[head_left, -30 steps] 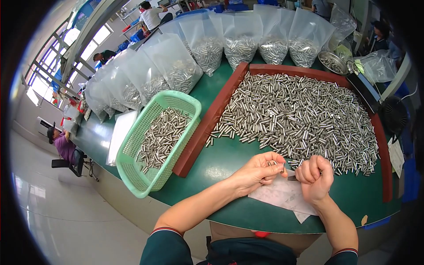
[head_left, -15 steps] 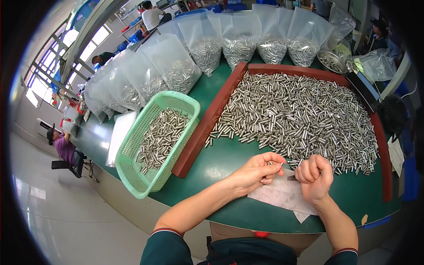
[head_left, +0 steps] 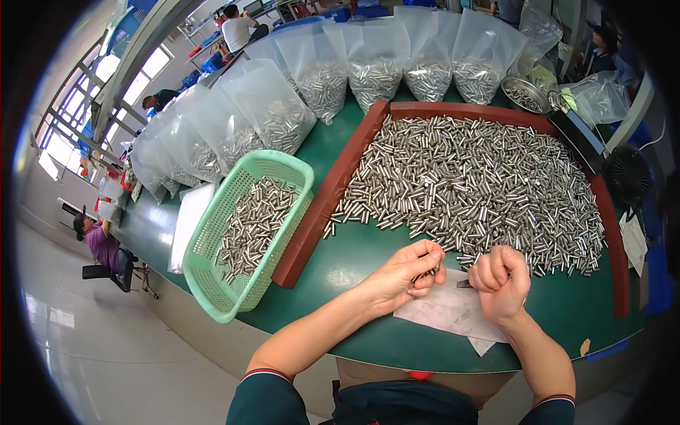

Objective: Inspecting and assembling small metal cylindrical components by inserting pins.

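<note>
My left hand (head_left: 409, 275) is closed around a few small metal pins (head_left: 427, 272), seen partly between its fingers. To its right, my right hand (head_left: 501, 285) is a fist around a small flat metal tool (head_left: 464, 284); only the dark tip sticks out toward the left hand, so its kind is hidden. Both hands hover over a stained white cloth (head_left: 443, 312) at the near side of the green table (head_left: 340, 262). Just beyond them spreads a large heap of short, shiny metal pins (head_left: 474, 184).
Dark red bars (head_left: 331, 191) edge the heap. Left of them stands a green plastic basket (head_left: 212, 283) part-filled with pins. Clear bags of pins (head_left: 326, 78) line the back and left. At the right are a metal bowl (head_left: 525, 95) and a black fan (head_left: 629, 177). Other people sit farther off.
My left hand's fingers have curled further round the pins, and the pin end at its fingertips no longer shows. The right hand has barely moved. The whole view has shifted slightly.
</note>
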Available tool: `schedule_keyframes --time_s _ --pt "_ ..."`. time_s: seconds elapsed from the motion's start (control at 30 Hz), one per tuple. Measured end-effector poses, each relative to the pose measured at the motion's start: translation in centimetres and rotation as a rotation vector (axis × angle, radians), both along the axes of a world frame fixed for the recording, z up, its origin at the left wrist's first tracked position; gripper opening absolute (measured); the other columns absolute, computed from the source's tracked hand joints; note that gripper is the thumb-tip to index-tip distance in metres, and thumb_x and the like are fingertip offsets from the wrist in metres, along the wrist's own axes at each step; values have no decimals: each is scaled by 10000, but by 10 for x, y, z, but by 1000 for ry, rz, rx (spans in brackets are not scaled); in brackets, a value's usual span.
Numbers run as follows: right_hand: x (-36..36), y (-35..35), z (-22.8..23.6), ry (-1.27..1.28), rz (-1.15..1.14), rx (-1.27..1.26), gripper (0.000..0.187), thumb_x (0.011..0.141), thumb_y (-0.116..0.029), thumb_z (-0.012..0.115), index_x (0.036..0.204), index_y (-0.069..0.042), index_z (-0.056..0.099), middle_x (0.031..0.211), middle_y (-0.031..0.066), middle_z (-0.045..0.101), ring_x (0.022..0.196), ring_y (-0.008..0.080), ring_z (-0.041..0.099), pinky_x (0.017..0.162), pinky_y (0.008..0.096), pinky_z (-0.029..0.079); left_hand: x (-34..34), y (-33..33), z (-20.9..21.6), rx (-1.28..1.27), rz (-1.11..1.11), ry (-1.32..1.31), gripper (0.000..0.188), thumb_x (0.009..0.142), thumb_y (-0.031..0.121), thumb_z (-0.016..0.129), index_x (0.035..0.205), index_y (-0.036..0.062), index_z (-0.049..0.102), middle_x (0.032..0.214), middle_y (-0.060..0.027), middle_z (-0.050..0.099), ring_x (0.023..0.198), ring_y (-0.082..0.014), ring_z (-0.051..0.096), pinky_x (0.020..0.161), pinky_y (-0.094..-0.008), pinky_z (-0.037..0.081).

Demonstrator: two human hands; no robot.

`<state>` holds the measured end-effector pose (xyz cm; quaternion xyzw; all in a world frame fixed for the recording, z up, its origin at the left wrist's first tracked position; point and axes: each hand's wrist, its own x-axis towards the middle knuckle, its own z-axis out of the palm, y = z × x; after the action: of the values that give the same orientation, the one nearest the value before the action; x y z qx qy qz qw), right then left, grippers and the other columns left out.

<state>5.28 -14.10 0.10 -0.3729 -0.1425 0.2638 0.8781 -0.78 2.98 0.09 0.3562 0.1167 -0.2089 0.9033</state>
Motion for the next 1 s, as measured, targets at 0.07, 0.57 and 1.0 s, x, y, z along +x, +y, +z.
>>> schedule_keyframes --time_s 0.07,0.57,1.0 --pt "0 0 0 1 3 3 390 841 -210 357 475 -107 270 400 -9 236 370 80 150 377 251 156 -1 0 1 -6 3 3 118 872 203 496 887 90 469 706 -40 513 494 -38 299 430 -160 235" --pt "4 -3 1 25 41 -23 366 828 -172 348 481 -102 252 417 0 251 398 89 184 401 247 170 -7 26 45 827 558 -422 150 896 189 423 922 57 489 623 27 356 503 -40 280 433 -186 230" --pt "2 -2 3 1 53 -14 376 835 -183 349 481 -100 254 412 -3 254 397 84 185 401 242 173 -27 111 60 2548 949 -479 157 755 64 556 904 16 560 888 -133 548 825 -271 526 721 -339 395"
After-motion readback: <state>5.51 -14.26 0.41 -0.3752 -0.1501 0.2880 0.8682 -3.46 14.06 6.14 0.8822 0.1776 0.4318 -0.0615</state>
